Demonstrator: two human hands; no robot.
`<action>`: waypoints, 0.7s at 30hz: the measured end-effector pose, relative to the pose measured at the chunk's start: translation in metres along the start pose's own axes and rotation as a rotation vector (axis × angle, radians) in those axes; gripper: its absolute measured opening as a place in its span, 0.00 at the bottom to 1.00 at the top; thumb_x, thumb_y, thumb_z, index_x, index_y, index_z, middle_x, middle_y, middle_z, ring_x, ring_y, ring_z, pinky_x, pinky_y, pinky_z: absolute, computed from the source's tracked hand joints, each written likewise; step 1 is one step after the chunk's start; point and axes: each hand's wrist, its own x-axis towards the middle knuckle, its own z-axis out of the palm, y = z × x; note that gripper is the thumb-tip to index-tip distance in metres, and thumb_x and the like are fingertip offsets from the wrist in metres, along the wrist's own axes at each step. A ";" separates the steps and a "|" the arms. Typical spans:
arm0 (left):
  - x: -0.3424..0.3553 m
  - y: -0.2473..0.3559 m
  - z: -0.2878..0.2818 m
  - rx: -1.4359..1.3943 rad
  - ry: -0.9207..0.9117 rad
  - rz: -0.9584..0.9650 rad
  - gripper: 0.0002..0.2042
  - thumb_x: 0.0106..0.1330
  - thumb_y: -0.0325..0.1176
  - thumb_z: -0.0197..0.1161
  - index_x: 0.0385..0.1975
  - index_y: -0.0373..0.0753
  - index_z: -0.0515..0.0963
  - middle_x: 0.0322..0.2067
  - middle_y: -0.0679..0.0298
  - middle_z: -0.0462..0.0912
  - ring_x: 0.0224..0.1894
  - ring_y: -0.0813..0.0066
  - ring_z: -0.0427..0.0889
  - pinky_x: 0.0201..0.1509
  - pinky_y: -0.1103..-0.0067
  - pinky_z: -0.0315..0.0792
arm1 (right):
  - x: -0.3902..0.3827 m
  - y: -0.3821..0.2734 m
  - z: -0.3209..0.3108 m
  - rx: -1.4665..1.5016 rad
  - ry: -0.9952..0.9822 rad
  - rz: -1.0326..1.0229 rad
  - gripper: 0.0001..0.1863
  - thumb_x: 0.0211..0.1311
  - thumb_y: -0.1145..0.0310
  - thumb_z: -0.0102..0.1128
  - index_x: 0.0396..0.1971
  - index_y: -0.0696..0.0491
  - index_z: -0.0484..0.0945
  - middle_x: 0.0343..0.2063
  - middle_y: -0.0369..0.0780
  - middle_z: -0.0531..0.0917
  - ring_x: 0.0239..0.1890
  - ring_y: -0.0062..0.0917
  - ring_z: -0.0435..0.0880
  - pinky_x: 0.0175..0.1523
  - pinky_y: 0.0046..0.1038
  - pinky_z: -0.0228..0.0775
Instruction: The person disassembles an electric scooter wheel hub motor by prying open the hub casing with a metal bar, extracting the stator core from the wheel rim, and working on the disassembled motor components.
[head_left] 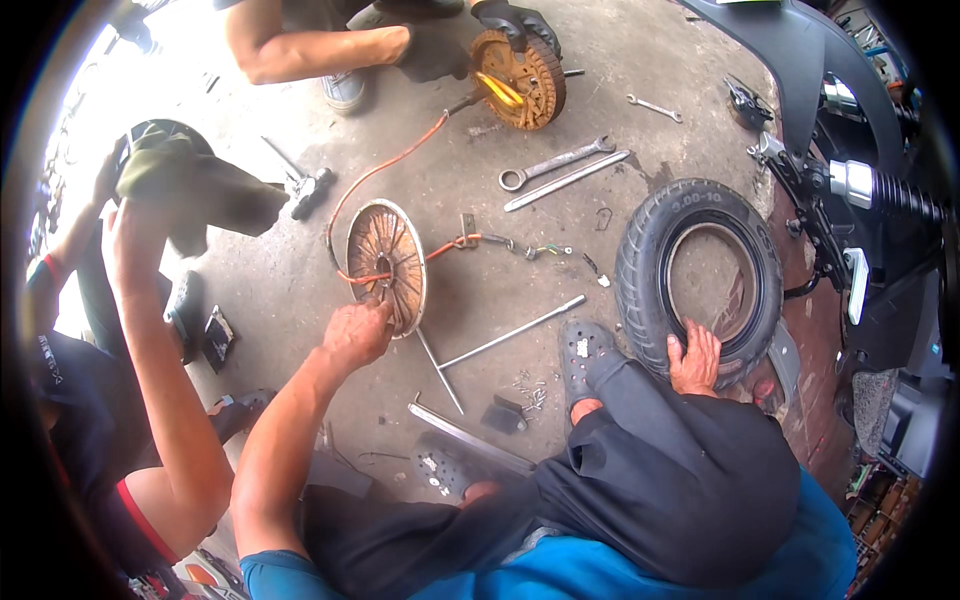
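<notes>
My left hand (pixel 358 334) is closed at the lower left edge of a round, rusty hub motor cover (pixel 400 255), its fingers reaching over the rim onto the ribbed inside. An orange cable (pixel 375 160) runs from the cover's middle up toward a rusty motor core (pixel 530 80). A co-worker's dark-gloved hands are at that core, beside a yellow-handled tool (pixel 498 90). My right hand (pixel 697 358) lies with spread fingers on the near sidewall of a black tyre (pixel 650 240), which rests on the floor by my knee.
A T-shaped wrench (pixel 510 333), a ring spanner (pixel 555 163), a long bar (pixel 567 181), a hammer (pixel 300 180) and loose screws (pixel 531 390) lie on the concrete. At left another person handles dark green cloth (pixel 190 185). A scooter's shock absorber (pixel 890 190) stands at right.
</notes>
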 end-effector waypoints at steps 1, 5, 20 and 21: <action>0.001 0.000 0.000 -0.002 -0.001 -0.001 0.10 0.62 0.35 0.57 0.38 0.38 0.77 0.36 0.51 0.82 0.40 0.52 0.83 0.45 0.61 0.77 | 0.000 0.000 -0.001 0.001 -0.005 0.005 0.27 0.66 0.53 0.50 0.55 0.58 0.72 0.48 0.48 0.78 0.53 0.41 0.73 0.62 0.41 0.57; 0.001 0.001 -0.001 -0.012 -0.009 -0.006 0.10 0.62 0.35 0.56 0.38 0.38 0.77 0.36 0.51 0.82 0.40 0.52 0.83 0.45 0.61 0.76 | -0.001 0.001 0.001 -0.003 -0.003 0.004 0.27 0.66 0.53 0.50 0.55 0.58 0.72 0.48 0.48 0.78 0.53 0.41 0.74 0.62 0.41 0.57; 0.001 -0.002 0.003 -0.013 0.029 0.013 0.09 0.61 0.34 0.56 0.36 0.37 0.77 0.35 0.50 0.82 0.39 0.52 0.84 0.43 0.61 0.77 | 0.000 0.001 0.001 0.011 -0.005 -0.004 0.27 0.67 0.52 0.49 0.56 0.58 0.72 0.48 0.48 0.78 0.52 0.41 0.74 0.62 0.41 0.57; 0.000 -0.001 0.002 -0.011 0.027 0.013 0.09 0.61 0.34 0.56 0.36 0.37 0.77 0.35 0.50 0.82 0.39 0.52 0.84 0.43 0.61 0.77 | 0.000 0.002 0.001 0.013 -0.006 -0.001 0.27 0.67 0.52 0.49 0.56 0.58 0.72 0.48 0.48 0.78 0.53 0.41 0.74 0.62 0.41 0.57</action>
